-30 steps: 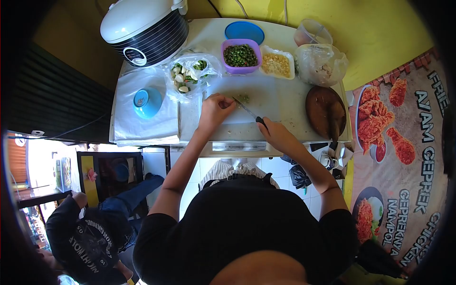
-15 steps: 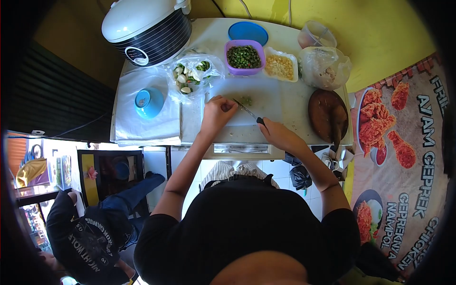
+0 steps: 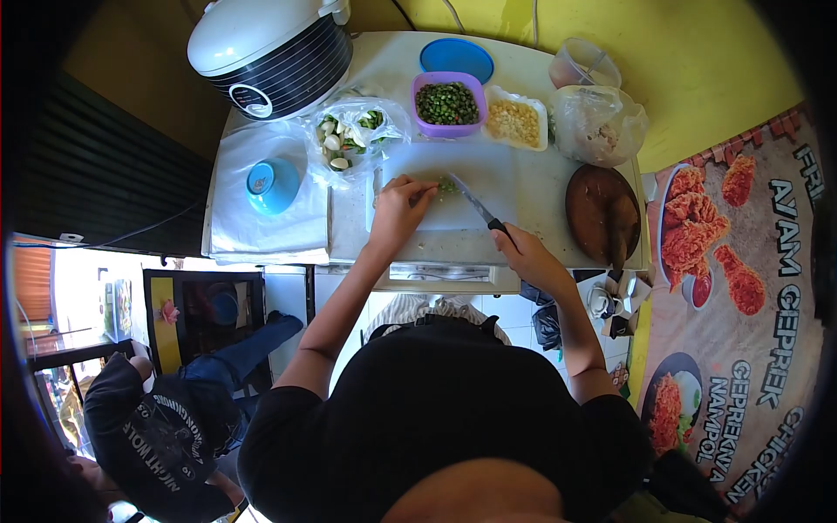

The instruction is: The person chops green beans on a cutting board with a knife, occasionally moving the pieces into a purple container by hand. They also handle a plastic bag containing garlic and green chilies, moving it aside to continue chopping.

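On the white cutting board point(image 3: 493, 166) lies a small heap of chopped green pieces point(image 3: 447, 186). My left hand point(image 3: 403, 209) rests on the board's left part, its fingers curled and drawn together with the tips at the heap's left edge. Whatever is between those fingers is too small to make out. My right hand point(image 3: 530, 258) is wrapped round the black handle of a knife point(image 3: 475, 201). The blade slants up and left, its tip beside the green pieces. Behind the board stands a purple container point(image 3: 448, 132) filled with chopped green pieces.
A plastic bag point(image 3: 375, 144) holds garlic and green chillies. Around the table are a blue bowl point(image 3: 272, 186), a rice cooker point(image 3: 288, 78), a blue lid point(image 3: 457, 59), a tray of pale chopped pieces point(image 3: 514, 122), another plastic bag point(image 3: 602, 131) and a stone mortar point(image 3: 597, 213). A person point(image 3: 161, 436) is at left.
My right hand has moved right and slightly down, taking the knife away from my left fingers. My left fingers have reached right to the chopped pieces.
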Demonstrator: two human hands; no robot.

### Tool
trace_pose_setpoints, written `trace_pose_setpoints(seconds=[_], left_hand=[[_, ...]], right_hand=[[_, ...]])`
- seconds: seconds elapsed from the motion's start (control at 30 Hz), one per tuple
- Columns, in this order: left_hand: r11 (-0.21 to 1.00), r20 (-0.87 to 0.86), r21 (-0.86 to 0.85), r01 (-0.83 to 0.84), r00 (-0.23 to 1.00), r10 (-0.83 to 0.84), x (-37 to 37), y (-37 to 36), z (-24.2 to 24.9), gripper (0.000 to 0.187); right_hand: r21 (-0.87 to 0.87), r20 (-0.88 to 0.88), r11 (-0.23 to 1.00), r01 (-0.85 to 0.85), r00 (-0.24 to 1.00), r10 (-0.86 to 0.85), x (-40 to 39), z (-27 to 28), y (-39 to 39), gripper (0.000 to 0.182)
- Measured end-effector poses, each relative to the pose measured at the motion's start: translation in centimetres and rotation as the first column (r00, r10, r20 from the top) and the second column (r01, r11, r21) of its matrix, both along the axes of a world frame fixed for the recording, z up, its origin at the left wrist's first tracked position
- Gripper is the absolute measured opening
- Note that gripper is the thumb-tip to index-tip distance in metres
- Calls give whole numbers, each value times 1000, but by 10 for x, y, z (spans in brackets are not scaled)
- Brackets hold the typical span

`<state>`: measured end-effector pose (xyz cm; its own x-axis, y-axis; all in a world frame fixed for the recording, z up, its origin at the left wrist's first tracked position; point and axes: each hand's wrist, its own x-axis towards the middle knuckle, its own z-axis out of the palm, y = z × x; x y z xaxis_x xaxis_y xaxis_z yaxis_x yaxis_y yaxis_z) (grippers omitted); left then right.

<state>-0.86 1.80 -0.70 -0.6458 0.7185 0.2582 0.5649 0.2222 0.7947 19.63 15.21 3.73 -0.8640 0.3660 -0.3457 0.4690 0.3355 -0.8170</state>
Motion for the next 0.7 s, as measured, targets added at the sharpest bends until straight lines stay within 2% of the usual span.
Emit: trace_pose_setpoints(seconds=[0.23, 0.33, 0.43, 0.47, 0.5, 0.57, 0.63, 0.67, 0.7], left_hand=[[994, 90, -106, 35, 996, -25, -6, 2, 15, 15], [996, 135, -35, 88, 987, -82, -15, -2, 13, 17], [998, 73, -32, 63, 996, -60, -35, -21, 38, 20], [997, 100, -79, 10, 995, -2, -48, -28, 43, 22], [1000, -23, -14, -3, 1000, 2, -68, -35, 44, 20], [973, -157, -117, -196, 972, 177, -96, -49, 56, 19], [917, -481, -179, -356, 845, 234, -121, -57, 58, 17], [916, -481, -176, -360, 844, 239, -128, -58, 57, 17], [908, -552, -211, -363, 811, 196, -133, -59, 55, 15]], right_hand=[[64, -103, 998, 24, 994, -17, -13, -14, -1, 33], [76, -95, 997, 17, 995, -10, -18, -12, -2, 36], [81, -133, 996, -47, 989, 58, -19, -16, 0, 37], [89, -85, 994, -70, 993, 78, -20, -14, 1, 37], [96, -37, 991, -94, 995, 98, -21, -13, 1, 37], [113, -45, 992, -64, 997, 70, -23, -15, 3, 37], [131, -53, 991, -28, 998, 36, -26, -16, 6, 37], [123, -44, 992, -41, 998, 47, -27, -17, 8, 36], [115, -35, 992, -54, 998, 58, -28, -17, 9, 36]])
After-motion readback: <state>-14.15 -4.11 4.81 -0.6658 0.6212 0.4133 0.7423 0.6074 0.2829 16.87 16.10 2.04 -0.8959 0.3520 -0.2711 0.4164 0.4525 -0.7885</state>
